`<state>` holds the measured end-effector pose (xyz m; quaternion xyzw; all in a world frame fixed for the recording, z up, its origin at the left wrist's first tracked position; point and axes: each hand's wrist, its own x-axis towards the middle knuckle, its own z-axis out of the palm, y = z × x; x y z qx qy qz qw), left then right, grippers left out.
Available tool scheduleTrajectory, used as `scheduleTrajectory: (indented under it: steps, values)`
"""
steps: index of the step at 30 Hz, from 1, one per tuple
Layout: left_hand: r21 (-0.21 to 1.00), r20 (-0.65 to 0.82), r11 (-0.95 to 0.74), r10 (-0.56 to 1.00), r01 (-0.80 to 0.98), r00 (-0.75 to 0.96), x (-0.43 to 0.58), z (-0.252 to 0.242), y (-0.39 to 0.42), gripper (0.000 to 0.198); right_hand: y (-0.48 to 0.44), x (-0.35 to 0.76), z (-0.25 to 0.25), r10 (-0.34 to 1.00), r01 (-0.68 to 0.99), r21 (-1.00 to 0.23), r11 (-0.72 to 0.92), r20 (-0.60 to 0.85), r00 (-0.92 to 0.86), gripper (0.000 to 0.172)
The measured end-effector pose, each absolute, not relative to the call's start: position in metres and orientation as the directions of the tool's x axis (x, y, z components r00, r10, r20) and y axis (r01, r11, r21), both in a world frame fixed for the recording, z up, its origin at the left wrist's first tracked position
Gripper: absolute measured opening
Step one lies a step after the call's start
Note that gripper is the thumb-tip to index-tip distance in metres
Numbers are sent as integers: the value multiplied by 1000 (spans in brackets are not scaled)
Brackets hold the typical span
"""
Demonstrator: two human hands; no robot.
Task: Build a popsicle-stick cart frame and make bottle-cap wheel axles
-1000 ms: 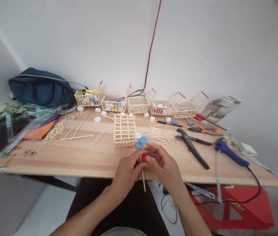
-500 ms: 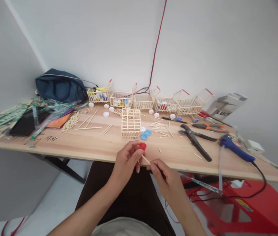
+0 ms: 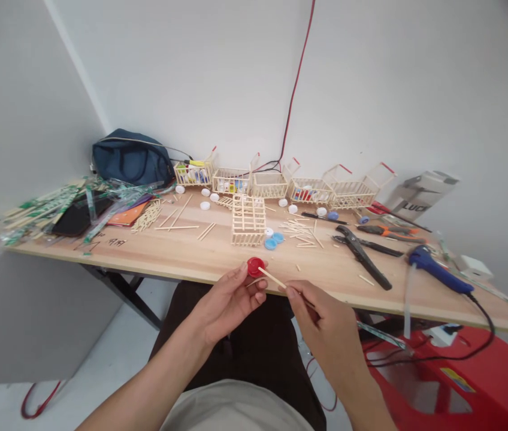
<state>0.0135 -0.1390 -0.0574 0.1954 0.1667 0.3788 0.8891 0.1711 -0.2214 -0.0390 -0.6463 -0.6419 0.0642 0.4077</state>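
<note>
Red cap (image 3: 255, 266) left hand (image 3: 230, 301), stick (image 3: 272, 278) right hand (image 3: 328, 320), caps (image 3: 299, 194) in baskets (image 3: 317, 200)

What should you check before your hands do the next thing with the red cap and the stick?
1. Left hand holds the red cap firmly: ok.
2. Right hand pinches the stick: ok.
3. Stick tip touches the cap: cannot tell; it is right beside its edge.
4. Cap has a hole for the stick: cannot tell.
5. Glue gun lies clear of both hands, off to the right: ok.
6. Blue caps lie on the table beyond the hands: ok.
</note>
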Motion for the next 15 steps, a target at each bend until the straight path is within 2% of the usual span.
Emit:
scheduleTrajectory:
  steps: [9, 15]
  values:
    - [530, -136, 622, 733, -576, 666, 15, -67, -136, 25, -214, 168, -46, 906, 799, -587, 132, 399, 143, 26]
    - [722, -61, 437, 812, -537, 580, 13, -73, -132, 28, -213, 165, -48, 926, 782, -615, 104, 347, 150, 29]
